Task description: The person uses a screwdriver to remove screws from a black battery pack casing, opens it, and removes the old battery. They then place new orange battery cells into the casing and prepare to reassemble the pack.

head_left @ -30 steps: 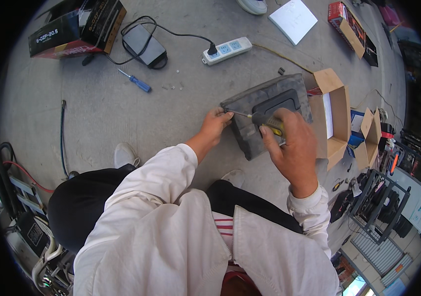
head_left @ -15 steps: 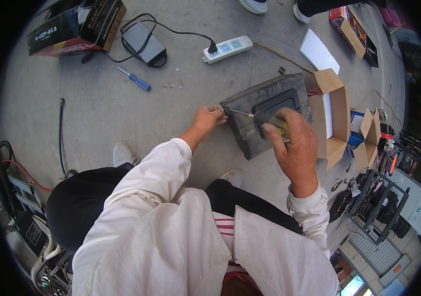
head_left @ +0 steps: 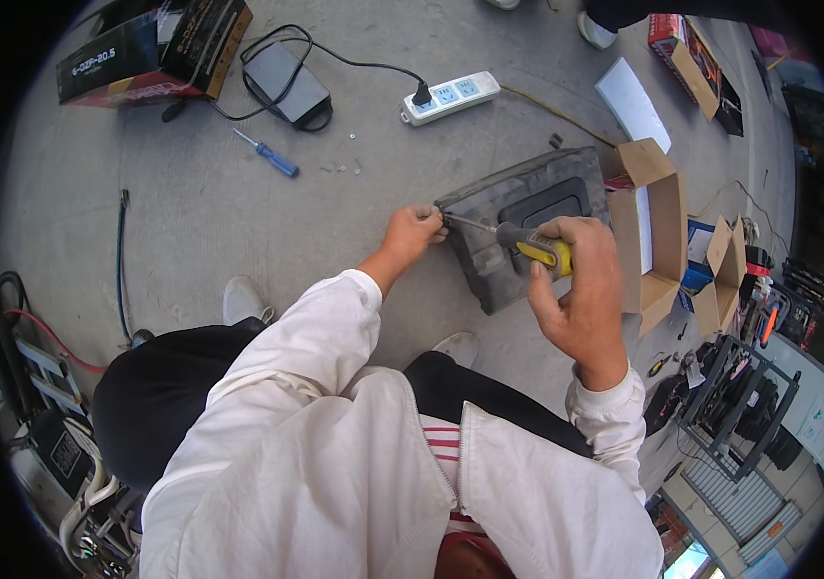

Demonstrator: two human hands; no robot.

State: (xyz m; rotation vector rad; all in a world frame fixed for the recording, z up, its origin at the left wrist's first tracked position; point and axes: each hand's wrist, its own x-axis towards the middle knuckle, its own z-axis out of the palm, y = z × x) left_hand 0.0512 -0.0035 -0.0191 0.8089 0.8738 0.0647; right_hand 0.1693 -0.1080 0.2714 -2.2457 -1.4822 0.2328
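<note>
Concrete floor (head_left: 238, 212) carries everything. Grey battery case (head_left: 518, 227) lies flat just ahead of the knees, open carton (head_left: 658, 232) touching its right side. Right hand (head_left: 581, 289), fingers clenched round a yellow-handled screwdriver (head_left: 528, 243), shaft running left to the case's near-left corner. Left hand (head_left: 412, 232) pinches at that same corner, steadying the tip or a screw; too small to tell which. Judged: fastening work under way on this corner, lid seated. Loose screws (head_left: 339, 167) and blue screwdriver (head_left: 267, 154) lie well apart.
</note>
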